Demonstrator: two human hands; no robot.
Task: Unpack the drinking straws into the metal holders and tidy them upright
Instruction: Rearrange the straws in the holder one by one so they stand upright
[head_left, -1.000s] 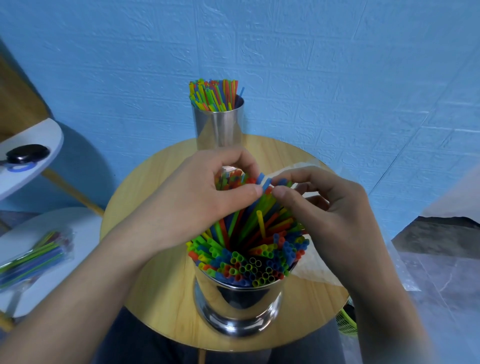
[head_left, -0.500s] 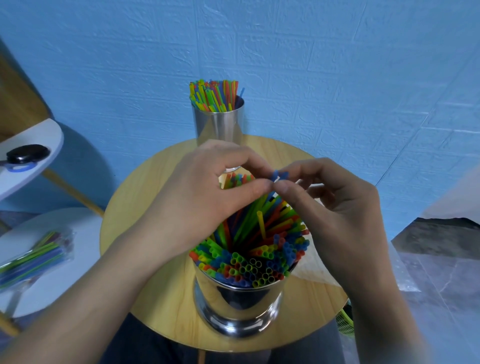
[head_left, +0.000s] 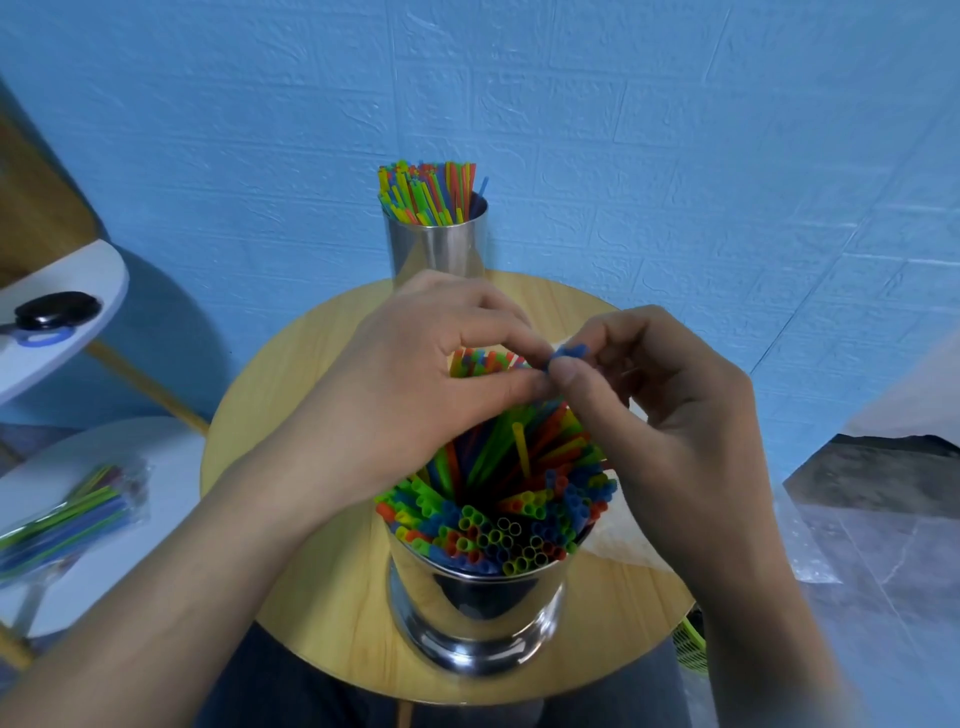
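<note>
The near metal holder (head_left: 475, 608) stands upright at your edge of the round wooden table (head_left: 291, 415), and it is packed with coloured straws (head_left: 498, 525). Those at its front rim stand roughly on end, with their open ends facing up at you. The ones behind them lean: their long axes slant up out of the holder's mouth and away from you.

Your left hand (head_left: 415, 395), above the holder and to its left, has thumb and fingers curled around the tops of a bunch of those leaning straws. Your right hand (head_left: 660, 431), above the holder and to its right, pinches the tips of a few blue straws (head_left: 569, 353) between thumb and forefinger, the other fingers loosely bent. The two thumbs meet above the holder.

Beyond the near holder, the far holder (head_left: 441, 249) carries its own straws upright. A plastic wrapper (head_left: 623, 545) lies just right of the near holder.
</note>
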